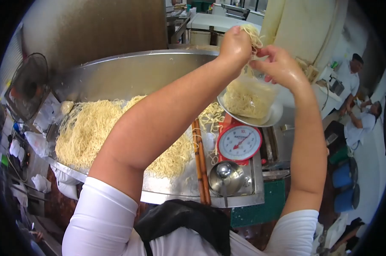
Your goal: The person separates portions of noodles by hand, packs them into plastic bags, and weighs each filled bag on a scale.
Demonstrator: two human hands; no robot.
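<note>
Raised above the scale, my left hand (237, 48) is closed on a clump of noodles (252, 35). Beside it, my right hand (280, 66) is held with fingers partly curled near the hanging strands; whether it grips any is unclear. Below both hands, a clear plastic bag of noodles (246, 100) rests in the pan (275, 115) of a red dial scale (239, 143). A large heap of loose noodles (88, 130) lies on the metal table to the left, partly hidden behind my left arm.
Two wooden sticks (200, 166) lie across the metal table (159, 197). A metal bowl (237, 187) with a ladle (223, 170) sits before the scale. A fan (30, 87) stands at left. Two people (350, 77) (365, 123) are at right, near blue bins (345, 199).
</note>
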